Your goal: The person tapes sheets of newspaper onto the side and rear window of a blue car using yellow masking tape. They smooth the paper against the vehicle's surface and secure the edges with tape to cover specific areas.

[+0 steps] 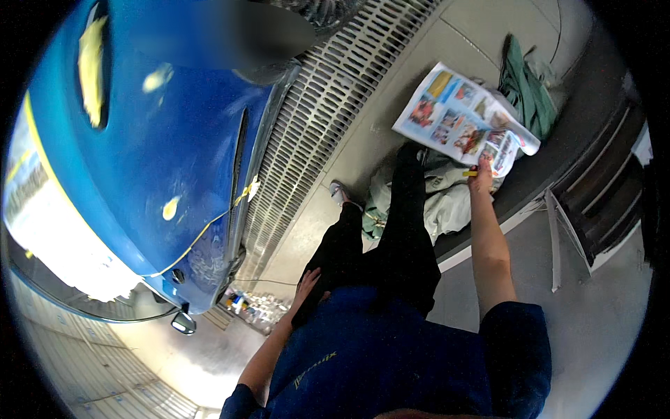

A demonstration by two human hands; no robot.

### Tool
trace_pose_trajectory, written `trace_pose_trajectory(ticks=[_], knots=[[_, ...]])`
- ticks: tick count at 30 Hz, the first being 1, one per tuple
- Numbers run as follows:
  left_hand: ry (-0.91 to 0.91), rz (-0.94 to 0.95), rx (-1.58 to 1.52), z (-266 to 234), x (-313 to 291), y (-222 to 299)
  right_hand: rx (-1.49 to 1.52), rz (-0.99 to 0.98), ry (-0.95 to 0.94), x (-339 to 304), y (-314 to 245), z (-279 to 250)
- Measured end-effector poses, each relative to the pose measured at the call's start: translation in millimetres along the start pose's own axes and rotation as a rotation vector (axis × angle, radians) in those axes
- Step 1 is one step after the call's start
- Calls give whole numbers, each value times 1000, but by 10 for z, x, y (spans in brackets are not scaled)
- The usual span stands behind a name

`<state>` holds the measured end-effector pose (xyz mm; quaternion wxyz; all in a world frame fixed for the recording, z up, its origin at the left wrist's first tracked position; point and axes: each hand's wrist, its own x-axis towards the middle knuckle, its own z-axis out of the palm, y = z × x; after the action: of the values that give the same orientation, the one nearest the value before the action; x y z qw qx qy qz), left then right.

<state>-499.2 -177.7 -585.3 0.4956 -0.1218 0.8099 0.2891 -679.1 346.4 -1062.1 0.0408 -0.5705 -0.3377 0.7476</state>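
Observation:
My right hand point(481, 176) is closed on the near edge of a colourful printed paper sheet point(443, 115), which spreads out beyond it with one side curling. A small yellow object point(470, 173) sticks out sideways from the same fingers; its kind is too small to make out. My left hand point(306, 286) lies flat against my thigh, fingers extended, with nothing visible in it. To the left is a blue car body point(195, 119) with several pale yellow patches and a yellow strip point(190, 248) running across its panel.
A slotted metal floor grate point(328, 98) runs beside the car. Crumpled pale sheeting point(447, 199) and green cloth point(523, 91) lie near my feet. A dark louvred panel point(604, 174) stands at right. Cluttered small items point(262, 311) sit at lower left, near the car mirror point(183, 322).

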Motion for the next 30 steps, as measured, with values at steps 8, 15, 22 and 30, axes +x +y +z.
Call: trace_pose_trajectory(ticks=[8, 15, 22, 30], knots=[[92, 131, -240, 193, 97, -813, -193, -130, -93, -1468, 60, 484], [260, 196, -494, 56, -157, -1100, -184, -186, 60, -2423, -108, 358], [186, 194, -712, -42, 99, -1143, -165, 54, 107, -2280, -384, -187], [81, 179, -657, -191, 894, -814, 25, 265, 130, -2229, -823, -464]])
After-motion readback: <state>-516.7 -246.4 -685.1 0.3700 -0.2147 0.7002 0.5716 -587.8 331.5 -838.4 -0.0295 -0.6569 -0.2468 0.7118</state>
